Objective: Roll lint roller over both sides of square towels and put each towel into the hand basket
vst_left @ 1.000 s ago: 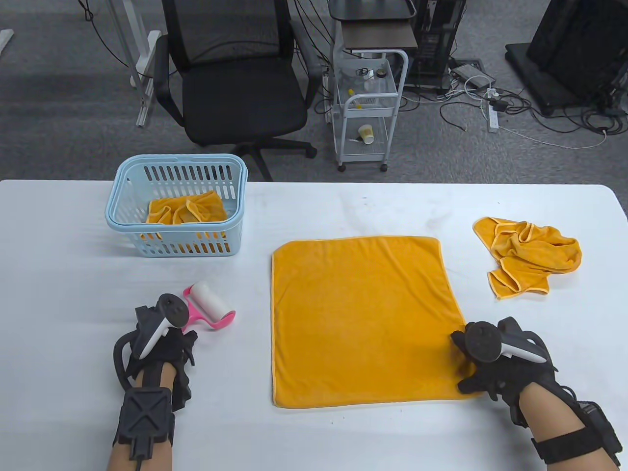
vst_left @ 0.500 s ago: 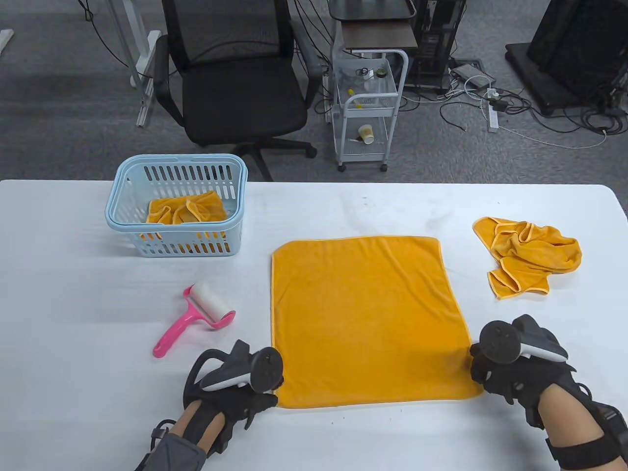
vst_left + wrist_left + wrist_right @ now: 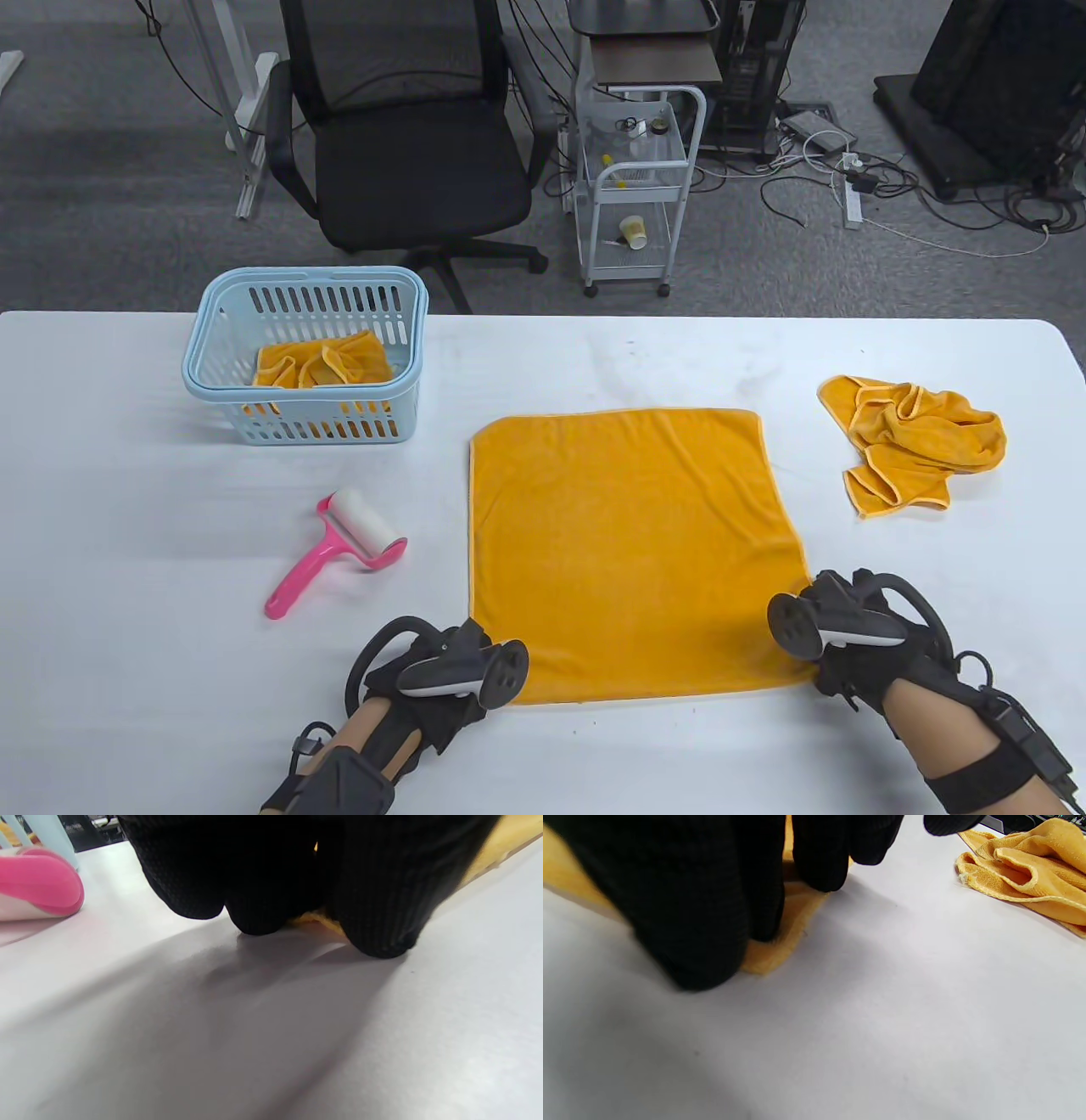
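Orange square terry towel (image 3: 628, 552) lay flat mid-table; left hand (image 3: 441, 679) and right hand (image 3: 857, 645) pinched its near corners. Weak pinch risked a dropped corner, bunched flip. Pink-handled lint roller (image 3: 339, 543) lay left, blue slotted plastic basket (image 3: 305, 356) beyond.

Both hands, left hand (image 3: 441, 679) and right hand (image 3: 857, 645), grip the flat towel's (image 3: 628, 552) near corners.
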Action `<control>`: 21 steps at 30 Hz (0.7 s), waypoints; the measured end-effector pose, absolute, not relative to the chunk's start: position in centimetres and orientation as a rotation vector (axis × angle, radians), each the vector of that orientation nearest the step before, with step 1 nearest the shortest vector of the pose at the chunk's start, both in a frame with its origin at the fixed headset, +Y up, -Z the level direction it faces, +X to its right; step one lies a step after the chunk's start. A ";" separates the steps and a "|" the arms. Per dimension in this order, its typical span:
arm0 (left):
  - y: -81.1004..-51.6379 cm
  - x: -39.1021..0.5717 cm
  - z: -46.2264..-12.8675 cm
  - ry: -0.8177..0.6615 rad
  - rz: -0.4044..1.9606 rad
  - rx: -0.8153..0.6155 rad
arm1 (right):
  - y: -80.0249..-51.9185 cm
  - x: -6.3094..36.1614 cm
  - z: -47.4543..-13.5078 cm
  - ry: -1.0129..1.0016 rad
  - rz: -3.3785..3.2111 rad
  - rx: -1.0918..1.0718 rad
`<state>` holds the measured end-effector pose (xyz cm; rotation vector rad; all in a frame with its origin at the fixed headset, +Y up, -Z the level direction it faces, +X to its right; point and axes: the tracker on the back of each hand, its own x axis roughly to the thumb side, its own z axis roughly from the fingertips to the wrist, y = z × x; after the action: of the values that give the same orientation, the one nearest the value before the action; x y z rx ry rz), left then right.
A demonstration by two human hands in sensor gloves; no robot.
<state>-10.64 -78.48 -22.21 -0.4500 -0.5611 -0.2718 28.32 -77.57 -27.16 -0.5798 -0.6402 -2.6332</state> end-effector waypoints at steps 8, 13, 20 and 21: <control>-78.6 -10.8 -22.8 -0.565 -0.221 -0.470 | -77.2 30.0 -28.0 -0.745 -2.810 -0.578; -76.3 -12.5 -23.5 -0.548 -0.005 -0.491 | -74.9 33.0 -28.5 -0.851 -3.079 -0.606; -65.6 -14.4 -22.3 -0.585 0.171 -0.249 | -66.0 34.8 -27.1 -0.596 -3.324 -0.824; -63.3 -14.8 -21.8 -0.601 0.196 -0.196 | -64.0 34.8 -26.5 -0.539 -3.348 -0.889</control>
<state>-14.82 -63.32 -21.80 -0.1959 -0.6013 0.1955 34.82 -63.95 -26.55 -0.8889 -0.5385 -3.3476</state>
